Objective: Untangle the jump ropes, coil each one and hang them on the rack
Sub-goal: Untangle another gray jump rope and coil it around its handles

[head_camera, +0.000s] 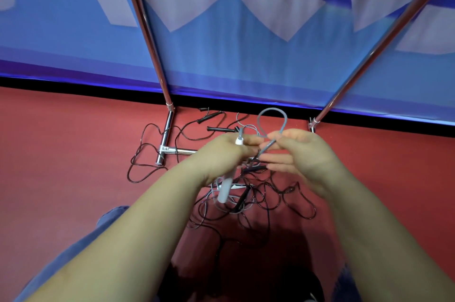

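Observation:
My left hand (pixel 222 153) grips the white handle (pixel 226 189) of a grey jump rope, held upright above the floor. A loop of the grey rope (pixel 272 118) stands up between my hands, and my right hand (pixel 301 153) pinches it where the loop crosses. Below my hands a tangle of thin black ropes (pixel 270 200) and grey cord lies on the red floor. Black handles (pixel 210 116) lie further back by the rack's base.
The chrome rack stands ahead: a left post (pixel 145 33), a right post (pixel 384 43) and a floor foot (pixel 164 140) with a crossbar. A blue and white banner (pixel 246 60) hangs behind it. A black rope loop (pixel 140 166) trails left past the foot.

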A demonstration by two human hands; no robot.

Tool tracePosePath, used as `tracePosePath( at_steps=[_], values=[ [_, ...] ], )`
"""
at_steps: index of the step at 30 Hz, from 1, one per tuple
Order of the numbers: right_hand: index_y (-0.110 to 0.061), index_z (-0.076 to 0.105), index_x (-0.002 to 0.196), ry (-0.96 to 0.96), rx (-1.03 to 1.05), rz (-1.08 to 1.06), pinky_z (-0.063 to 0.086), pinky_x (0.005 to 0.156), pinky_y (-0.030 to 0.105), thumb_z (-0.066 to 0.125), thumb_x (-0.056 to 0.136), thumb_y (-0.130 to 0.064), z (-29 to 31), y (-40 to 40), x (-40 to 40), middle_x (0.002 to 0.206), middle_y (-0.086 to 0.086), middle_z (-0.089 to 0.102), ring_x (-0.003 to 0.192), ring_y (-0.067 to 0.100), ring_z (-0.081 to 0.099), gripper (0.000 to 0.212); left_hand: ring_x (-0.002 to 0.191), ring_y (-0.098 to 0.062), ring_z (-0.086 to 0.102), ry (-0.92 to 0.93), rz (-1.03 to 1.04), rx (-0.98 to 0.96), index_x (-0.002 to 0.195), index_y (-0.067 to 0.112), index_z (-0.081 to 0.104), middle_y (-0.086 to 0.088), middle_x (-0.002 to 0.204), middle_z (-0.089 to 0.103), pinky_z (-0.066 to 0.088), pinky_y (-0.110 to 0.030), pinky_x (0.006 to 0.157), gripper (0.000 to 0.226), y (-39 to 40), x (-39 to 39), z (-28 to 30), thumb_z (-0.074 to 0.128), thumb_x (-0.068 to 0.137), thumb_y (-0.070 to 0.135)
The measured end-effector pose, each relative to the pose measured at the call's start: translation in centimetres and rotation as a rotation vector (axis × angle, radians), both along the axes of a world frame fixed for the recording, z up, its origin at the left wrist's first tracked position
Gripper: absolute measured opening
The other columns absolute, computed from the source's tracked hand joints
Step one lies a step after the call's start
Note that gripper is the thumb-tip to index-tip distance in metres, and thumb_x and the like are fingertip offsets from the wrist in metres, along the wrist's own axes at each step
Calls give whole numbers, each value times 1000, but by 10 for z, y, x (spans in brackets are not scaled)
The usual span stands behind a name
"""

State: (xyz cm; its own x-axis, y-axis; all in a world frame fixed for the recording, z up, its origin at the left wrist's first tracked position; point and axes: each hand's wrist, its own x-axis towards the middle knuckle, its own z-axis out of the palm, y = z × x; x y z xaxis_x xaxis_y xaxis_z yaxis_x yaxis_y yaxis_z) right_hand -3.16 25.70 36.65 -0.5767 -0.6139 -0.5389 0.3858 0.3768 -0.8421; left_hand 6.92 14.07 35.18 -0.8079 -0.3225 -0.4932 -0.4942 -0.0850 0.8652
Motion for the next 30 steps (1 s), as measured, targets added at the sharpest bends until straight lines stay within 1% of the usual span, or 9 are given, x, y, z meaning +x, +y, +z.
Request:
tracePosePath(
  at_steps=[2,6,8,11,15,19,23,25,30],
  values=[
    [-10,58,92,-149,-109,-158,57,55,25,44,98,-13,2,0,-5,85,7,70,66,19,71,15,66,1,57,-58,-94,-70,107,21,68,18,66,65,39,-25,87,22,2,2,3,55,93,11],
    [-9,57,96,-344,-271,-345,55,51,23,38,100,-11,4,2,-12,76,3,74,67,17,72,19,80,-15,65,-23,-125,-127,95,21,68,-3,98,72,43,-30,99,15,3,3,1,54,95,14],
    [-7,58,101,-376,-322,-357,58,57,25,36,99,-7,3,3,-13,85,7,73,71,18,72,21,82,-22,65,34,-34,-33,92,13,65,-9,92,70,53,-29,85,16,2,1,-2,51,96,7],
    [-9,55,111,-239,-269,-261,59,68,27,42,96,-2,0,3,-12,100,10,69,82,18,71,21,68,-20,65,71,97,97,99,7,62,-6,79,69,53,-22,62,15,0,-1,-4,47,97,5],
    [-22,60,92,224,58,148,53,74,26,46,90,6,-7,4,-7,101,6,67,82,13,66,31,56,-16,68,111,291,233,95,14,61,0,69,71,56,-27,57,19,-2,-4,-2,44,99,7],
    [-24,62,85,377,160,416,47,71,23,55,85,6,-12,6,2,88,1,67,77,14,60,30,56,-18,69,158,427,385,94,14,62,-2,69,72,58,-29,53,21,-8,-5,2,42,99,7],
    [-22,64,77,396,115,381,50,81,35,65,84,-5,-14,4,3,83,13,69,76,22,60,18,57,-17,70,174,441,512,98,11,62,-3,70,73,59,-29,53,22,-8,-5,7,41,100,8],
    [-20,63,76,369,69,304,51,77,29,64,86,-8,-13,3,2,78,10,67,74,15,59,16,61,-16,71,199,469,545,101,11,62,-4,74,73,59,-30,58,22,-10,-6,7,40,100,9],
    [-10,63,87,201,-14,51,56,66,21,57,92,-14,-2,2,-3,80,8,69,67,9,69,8,81,-14,67,165,265,155,102,20,61,-3,97,69,54,-25,76,13,-9,-4,1,48,98,18]
  ],
)
